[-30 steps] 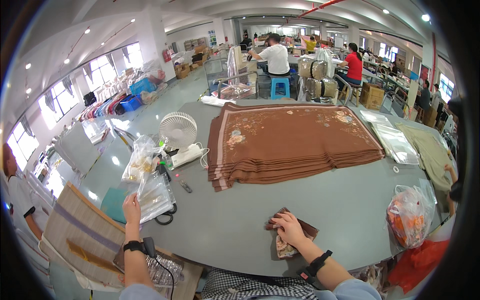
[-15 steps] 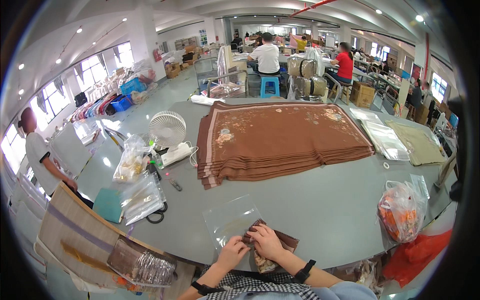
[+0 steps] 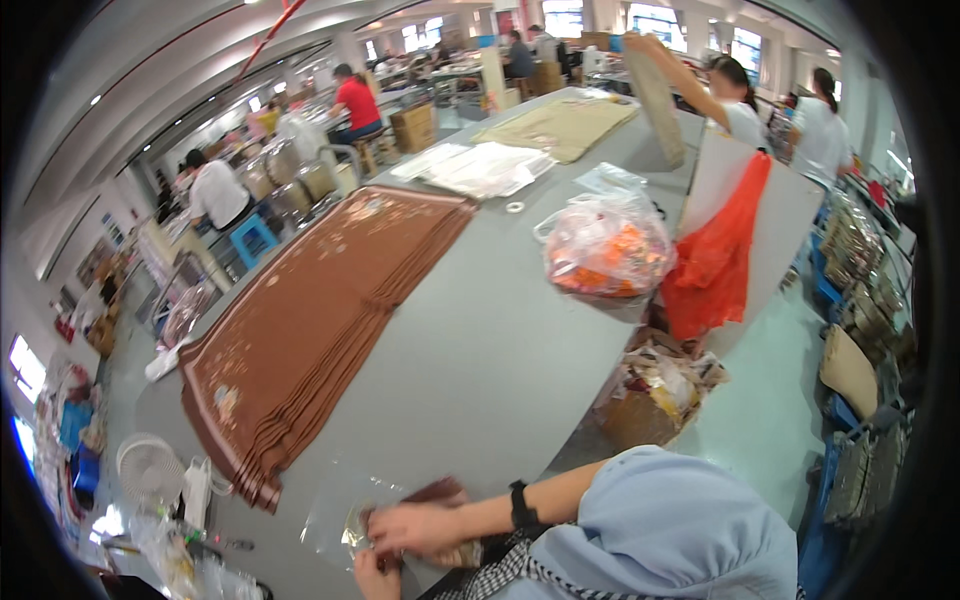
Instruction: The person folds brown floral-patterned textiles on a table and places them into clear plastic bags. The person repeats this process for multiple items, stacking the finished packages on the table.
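Low in the head view, my right hand (image 3: 418, 528) lies over a folded brown cloth (image 3: 440, 491), its fingers curled around the cloth's edge and slightly blurred. My left hand (image 3: 376, 575) is just below and left of it, fingers bent together at the mouth of a clear plastic bag (image 3: 335, 508). The bag lies flat on the table, and the folded cloth meets its opening. How far the cloth is inside is hidden by my fingers. Beyond my hands spreads a stack of brown floral cloths (image 3: 310, 310), layered with their edges showing.
On the grey table (image 3: 480, 370) are a white fan (image 3: 150, 468), clear bags (image 3: 480, 170), a greenish cloth (image 3: 560, 128) and a knotted bag with orange contents (image 3: 610, 250). A red plastic sheet (image 3: 715, 255) hangs at the right edge. Another person (image 3: 735, 105) lifts a cloth at the far end.
The view has swung right and tilted, bringing the table's far right end and a person lifting a cloth into sight. My hands stay together at the bag and folded cloth.
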{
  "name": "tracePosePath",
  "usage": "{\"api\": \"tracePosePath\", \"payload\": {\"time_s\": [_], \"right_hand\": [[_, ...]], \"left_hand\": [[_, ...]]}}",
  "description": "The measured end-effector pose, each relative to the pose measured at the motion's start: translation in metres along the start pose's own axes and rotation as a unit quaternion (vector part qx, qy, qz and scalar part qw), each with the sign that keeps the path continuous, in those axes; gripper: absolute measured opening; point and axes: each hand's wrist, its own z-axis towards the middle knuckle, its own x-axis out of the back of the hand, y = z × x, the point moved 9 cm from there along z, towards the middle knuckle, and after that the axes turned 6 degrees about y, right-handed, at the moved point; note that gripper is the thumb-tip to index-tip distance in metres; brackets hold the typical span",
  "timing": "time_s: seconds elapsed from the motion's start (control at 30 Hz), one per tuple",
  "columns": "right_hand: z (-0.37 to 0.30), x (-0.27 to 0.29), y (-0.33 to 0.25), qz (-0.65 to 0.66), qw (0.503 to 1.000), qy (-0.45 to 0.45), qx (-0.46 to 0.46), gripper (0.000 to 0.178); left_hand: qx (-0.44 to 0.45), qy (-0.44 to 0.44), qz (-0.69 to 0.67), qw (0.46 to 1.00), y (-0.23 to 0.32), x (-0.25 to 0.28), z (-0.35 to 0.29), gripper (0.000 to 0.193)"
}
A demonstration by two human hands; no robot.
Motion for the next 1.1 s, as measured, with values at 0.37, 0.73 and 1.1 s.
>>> {"api": "tracePosePath", "payload": {"time_s": [0.37, 0.73, 1.1], "right_hand": [[-0.008, -0.030, 0.039, -0.190, 0.962, -0.128, -0.150, 0.021], [-0.006, -0.042, 0.049, -0.293, 0.921, -0.192, -0.170, 0.051], [0.045, -0.100, 0.025, -0.042, 0.958, -0.267, -0.098, 0.057]], "left_hand": [[-0.030, 0.063, 0.139, 0.988, 0.005, 0.000, -0.006, 0.035], [0.009, -0.007, 0.263, 0.965, 0.016, -0.036, -0.027, 0.060], [-0.066, 0.126, 0.043, 0.989, 0.060, 0.017, -0.017, 0.048]]}}
